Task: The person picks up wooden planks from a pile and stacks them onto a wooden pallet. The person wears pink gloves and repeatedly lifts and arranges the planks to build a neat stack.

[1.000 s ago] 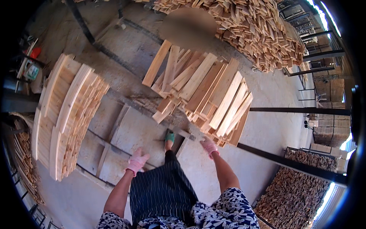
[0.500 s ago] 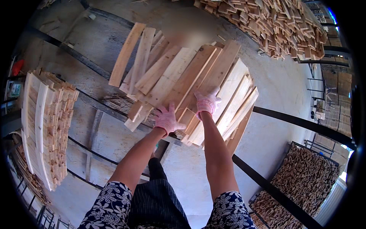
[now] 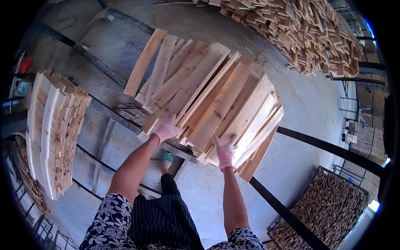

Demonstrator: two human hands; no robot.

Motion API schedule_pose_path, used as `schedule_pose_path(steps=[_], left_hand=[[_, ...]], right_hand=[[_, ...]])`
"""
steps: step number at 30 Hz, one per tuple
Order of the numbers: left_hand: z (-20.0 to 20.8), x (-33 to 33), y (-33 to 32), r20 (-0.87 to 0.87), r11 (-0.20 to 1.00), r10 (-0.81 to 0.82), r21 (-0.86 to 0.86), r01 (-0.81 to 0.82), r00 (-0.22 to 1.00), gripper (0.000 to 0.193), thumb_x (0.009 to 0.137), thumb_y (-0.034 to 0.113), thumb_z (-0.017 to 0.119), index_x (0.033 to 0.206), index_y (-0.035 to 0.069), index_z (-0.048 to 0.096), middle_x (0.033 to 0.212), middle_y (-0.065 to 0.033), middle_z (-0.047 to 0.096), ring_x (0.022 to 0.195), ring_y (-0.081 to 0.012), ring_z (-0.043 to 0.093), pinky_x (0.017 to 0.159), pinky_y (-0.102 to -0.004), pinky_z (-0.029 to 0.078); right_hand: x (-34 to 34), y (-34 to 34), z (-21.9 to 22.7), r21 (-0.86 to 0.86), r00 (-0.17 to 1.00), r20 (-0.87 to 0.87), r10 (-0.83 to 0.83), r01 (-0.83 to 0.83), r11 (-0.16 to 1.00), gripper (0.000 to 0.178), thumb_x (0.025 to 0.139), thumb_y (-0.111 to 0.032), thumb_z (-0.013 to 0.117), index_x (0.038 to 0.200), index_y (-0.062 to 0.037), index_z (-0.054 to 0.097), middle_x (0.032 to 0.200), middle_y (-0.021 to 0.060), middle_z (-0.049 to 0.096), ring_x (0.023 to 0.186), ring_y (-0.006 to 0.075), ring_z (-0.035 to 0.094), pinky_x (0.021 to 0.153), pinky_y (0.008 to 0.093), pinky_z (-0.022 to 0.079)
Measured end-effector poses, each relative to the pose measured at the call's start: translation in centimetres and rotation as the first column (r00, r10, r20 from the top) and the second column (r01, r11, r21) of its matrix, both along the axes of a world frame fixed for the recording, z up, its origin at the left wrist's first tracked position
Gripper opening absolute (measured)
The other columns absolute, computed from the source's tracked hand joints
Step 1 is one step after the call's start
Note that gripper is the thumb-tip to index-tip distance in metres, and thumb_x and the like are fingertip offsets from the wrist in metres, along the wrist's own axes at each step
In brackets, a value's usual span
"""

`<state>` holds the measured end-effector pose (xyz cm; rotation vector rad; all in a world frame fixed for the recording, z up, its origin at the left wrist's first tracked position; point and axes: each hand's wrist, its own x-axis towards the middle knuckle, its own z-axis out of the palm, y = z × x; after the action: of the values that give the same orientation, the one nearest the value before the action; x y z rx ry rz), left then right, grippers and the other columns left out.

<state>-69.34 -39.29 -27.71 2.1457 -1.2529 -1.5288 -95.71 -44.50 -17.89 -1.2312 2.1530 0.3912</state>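
A loose pile of pale wooden planks (image 3: 218, 112) lies slanted in front of me, the planks side by side and overlapping. My left hand (image 3: 168, 128), in a pink knitted glove, rests at the near end of the planks on the pile's left half. Its fingers point away from me and its thumb is spread to the right. Over the near ends on the right half lies my right hand (image 3: 225, 152), gloved the same, with fingers and thumb apart on the wood. Neither hand is visibly wrapped round a plank.
Dark metal rails (image 3: 329, 143) run beneath and beside the pile. A neat stack of planks (image 3: 58, 137) stands at the left. A large heap of wood pieces (image 3: 291, 33) fills the far right, and a racked stack (image 3: 329, 208) stands at the near right.
My hands have moved apart: the left one shifted left, the right one came back toward me to the near ends. Planks in the middle of the pile lie differently and look more spread.
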Motion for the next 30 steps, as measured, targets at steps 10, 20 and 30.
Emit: schedule_pose_path(steps=[10,20,30], left_hand=[[8.3,-0.1,18.6,-0.901,0.889,0.204,0.007,-0.458,0.383,0.094,0.092,0.05,0.069,0.159,-0.001,0.025,0.151,-0.0181,0.049,0.139,-0.0274,0.046,0.118,-0.0412,0.035],[22.1,1.9,46.2,-0.615,0.607,0.775,0.659,-0.443,0.146,0.093,0.087,0.028,0.071,0.164,0.019,0.019,0.151,-0.0185,0.047,0.124,-0.0288,0.061,0.089,-0.0381,0.063],[15.4,-1.6,66.5,-0.257,-0.361,0.833,0.418,-0.834,-0.49,0.072,0.089,0.022,0.078,0.15,0.007,0.043,0.116,-0.0052,0.065,0.1,-0.015,0.062,0.079,-0.0312,0.058]], right_hand=[[-0.9,3.6,0.9,0.02,0.828,0.54,-0.152,0.168,0.986,0.071,0.098,-0.045,0.063,0.152,-0.0011,0.048,0.151,0.0114,0.053,0.136,0.0259,0.048,0.118,0.044,0.033],[-6.0,-1.2,-5.5,-0.044,0.827,0.536,-0.17,0.228,0.973,0.08,0.09,-0.051,0.071,0.152,-0.0061,0.048,0.147,0.0151,0.051,0.123,0.0313,0.056,0.1,0.0496,0.053],[-7.9,0.2,-3.5,-0.123,0.561,-0.034,0.827,-0.824,0.554,0.058,0.101,-0.039,0.061,0.153,-0.017,0.048,0.151,0.0022,0.053,0.129,0.0187,0.055,0.11,0.0368,0.046]])
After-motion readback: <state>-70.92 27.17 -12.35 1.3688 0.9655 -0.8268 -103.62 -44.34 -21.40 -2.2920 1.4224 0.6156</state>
